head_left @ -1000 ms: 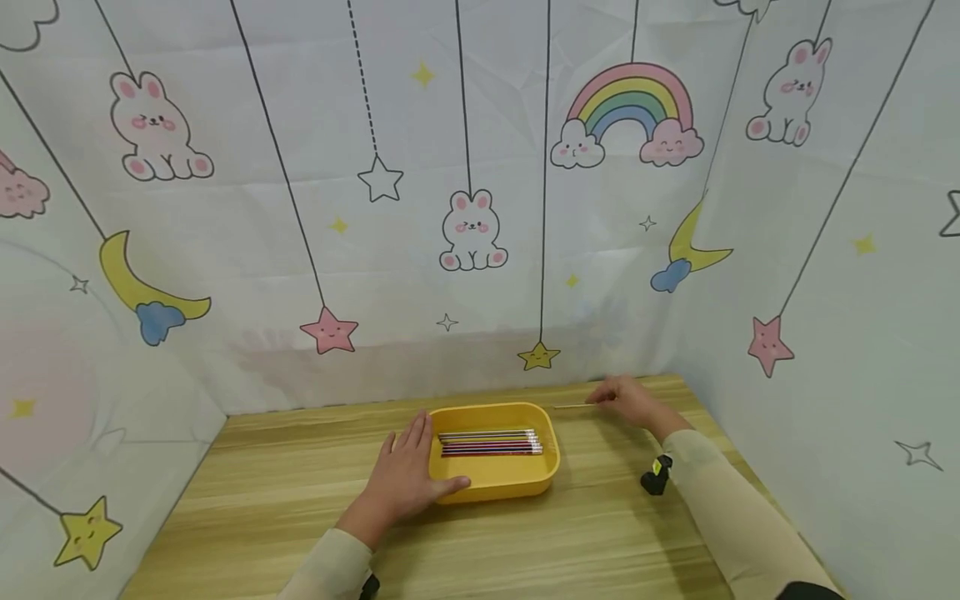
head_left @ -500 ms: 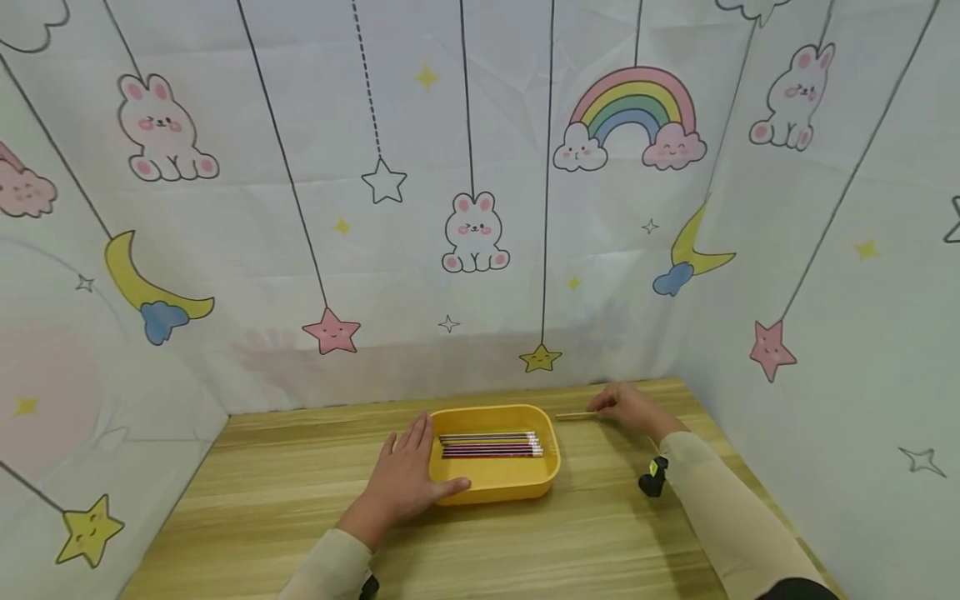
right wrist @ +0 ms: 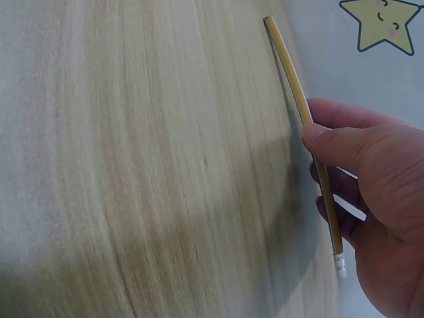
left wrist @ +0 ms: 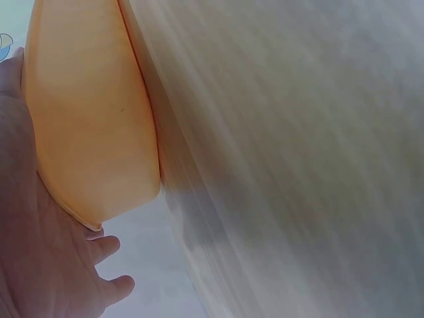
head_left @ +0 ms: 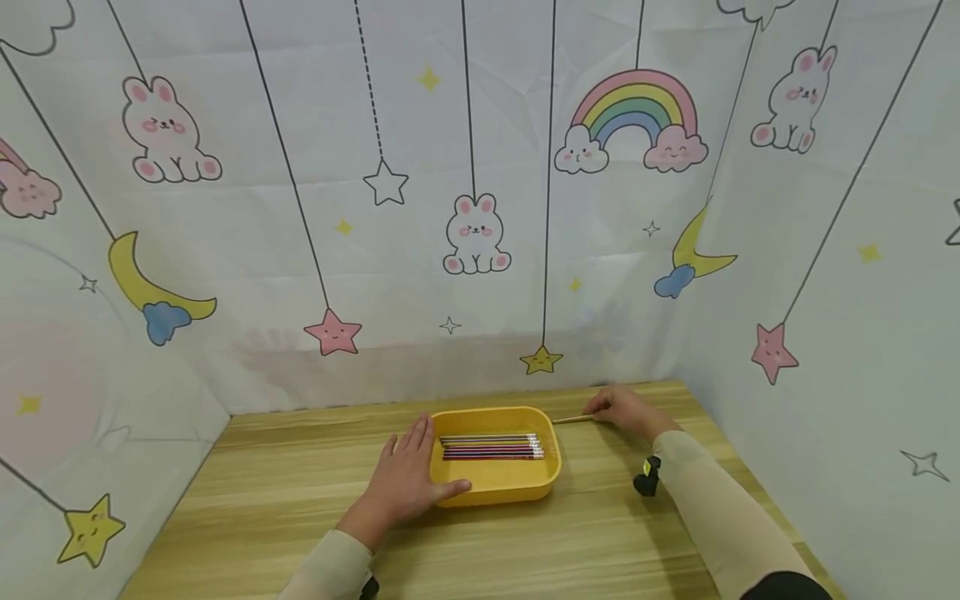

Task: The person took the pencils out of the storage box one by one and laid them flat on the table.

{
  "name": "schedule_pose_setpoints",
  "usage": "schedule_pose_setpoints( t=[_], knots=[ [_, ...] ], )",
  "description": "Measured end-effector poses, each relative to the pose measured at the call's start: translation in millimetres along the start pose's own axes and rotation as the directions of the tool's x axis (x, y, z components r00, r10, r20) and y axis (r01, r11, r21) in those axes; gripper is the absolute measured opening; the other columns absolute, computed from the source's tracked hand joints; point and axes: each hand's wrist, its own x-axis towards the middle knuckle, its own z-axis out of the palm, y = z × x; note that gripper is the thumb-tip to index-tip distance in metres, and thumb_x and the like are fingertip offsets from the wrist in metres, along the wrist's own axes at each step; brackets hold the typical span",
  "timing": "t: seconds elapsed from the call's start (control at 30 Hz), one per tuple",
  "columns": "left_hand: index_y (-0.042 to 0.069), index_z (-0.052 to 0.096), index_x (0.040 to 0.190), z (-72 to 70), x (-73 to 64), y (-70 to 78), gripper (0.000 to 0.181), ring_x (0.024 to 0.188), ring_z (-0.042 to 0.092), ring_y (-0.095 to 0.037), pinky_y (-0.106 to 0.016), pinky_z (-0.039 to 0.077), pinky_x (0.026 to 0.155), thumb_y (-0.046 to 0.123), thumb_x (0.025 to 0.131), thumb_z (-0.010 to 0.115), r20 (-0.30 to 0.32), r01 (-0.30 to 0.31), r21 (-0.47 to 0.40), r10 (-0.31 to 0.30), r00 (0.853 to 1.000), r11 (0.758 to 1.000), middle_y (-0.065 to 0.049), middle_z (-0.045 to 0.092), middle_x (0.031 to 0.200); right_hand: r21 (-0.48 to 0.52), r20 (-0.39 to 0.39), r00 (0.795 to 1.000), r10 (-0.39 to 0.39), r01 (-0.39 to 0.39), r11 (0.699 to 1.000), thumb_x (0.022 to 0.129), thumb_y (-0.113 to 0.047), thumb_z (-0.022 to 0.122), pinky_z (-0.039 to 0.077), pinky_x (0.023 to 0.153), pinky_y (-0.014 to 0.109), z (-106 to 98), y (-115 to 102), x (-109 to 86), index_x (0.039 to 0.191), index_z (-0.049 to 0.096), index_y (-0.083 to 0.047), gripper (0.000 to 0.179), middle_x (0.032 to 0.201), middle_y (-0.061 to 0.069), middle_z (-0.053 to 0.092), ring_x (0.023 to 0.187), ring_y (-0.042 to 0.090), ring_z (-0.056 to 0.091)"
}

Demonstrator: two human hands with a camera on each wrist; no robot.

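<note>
A yellow plastic tray (head_left: 498, 478) stands on the table, holding several striped pencils (head_left: 491, 448) laid side by side with their white eraser ends to the right. My left hand (head_left: 403, 477) rests against the tray's left end, fingers straight and thumb along the near rim; the left wrist view shows the palm beside the tray's outer wall (left wrist: 96, 112). To the right of the tray, my right hand (head_left: 624, 410) pinches a yellow pencil (right wrist: 291, 69) between thumb and fingers. Its white eraser (right wrist: 340, 265) lies on the palm side, and its other end points towards the tray's far right corner.
The wood-patterned table (head_left: 300, 483) extends to both sides and in front of the tray. A white cloth backdrop (head_left: 412, 292) printed with rabbits, stars and moons rises close behind the table and along both sides.
My right hand has brought the yellow pencil slightly towards me and to the left, so its tip is nearer the tray. The left hand and the tray stay put.
</note>
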Motion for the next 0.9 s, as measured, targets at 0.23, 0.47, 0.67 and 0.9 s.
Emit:
schedule_pose_setpoints(
  t=[0.23,0.47,0.67,0.9],
  knots=[
    [-0.002,0.019,0.175,1.1,-0.8,0.1,0.131,0.168,0.021,-0.038,-0.066,0.016,0.133,0.091,0.091,0.058,0.003,0.001,0.004,-0.001,1.000,1.000,-0.020,0.018,0.183,0.000,-0.012,0.998,-0.057,0.057,0.998,0.101,0.007,0.074,0.060,0.097,0.051,5,12,1.7,0.110,0.086,0.000,0.016,0.109,0.011,0.078,0.108,0.033,0.070],
    [-0.004,0.021,0.174,-1.5,-1.8,1.4,0.131,0.168,0.023,-0.039,-0.066,0.016,0.133,0.090,0.092,0.060,-0.005,-0.003,-0.001,0.003,1.000,1.000,-0.021,0.019,0.182,-0.005,-0.066,0.987,-0.150,0.150,0.989,0.099,0.007,0.076,0.062,0.094,0.046,6,23,2.8,0.108,0.086,0.001,0.015,0.107,0.012,0.079,0.105,0.034,0.072],
    [-0.004,0.020,0.174,-2.4,-1.6,1.9,0.132,0.168,0.023,-0.039,-0.066,0.016,0.133,0.090,0.091,0.060,0.001,0.002,-0.011,-0.002,1.000,1.000,-0.021,0.019,0.182,0.001,-0.073,0.988,-0.139,0.140,0.990,0.098,0.007,0.077,0.061,0.094,0.047,7,25,3.3,0.108,0.087,-0.001,0.016,0.107,0.011,0.079,0.105,0.034,0.072],
    [-0.003,0.019,0.175,-1.1,-0.7,1.1,0.132,0.168,0.022,-0.039,-0.066,0.017,0.133,0.092,0.091,0.059,0.002,0.001,-0.009,-0.001,1.000,1.000,-0.020,0.018,0.183,0.013,-0.080,0.992,-0.101,0.102,0.995,0.099,0.008,0.076,0.059,0.098,0.055,8,24,3.7,0.109,0.087,-0.001,0.017,0.110,0.011,0.079,0.109,0.037,0.071]
  ],
)
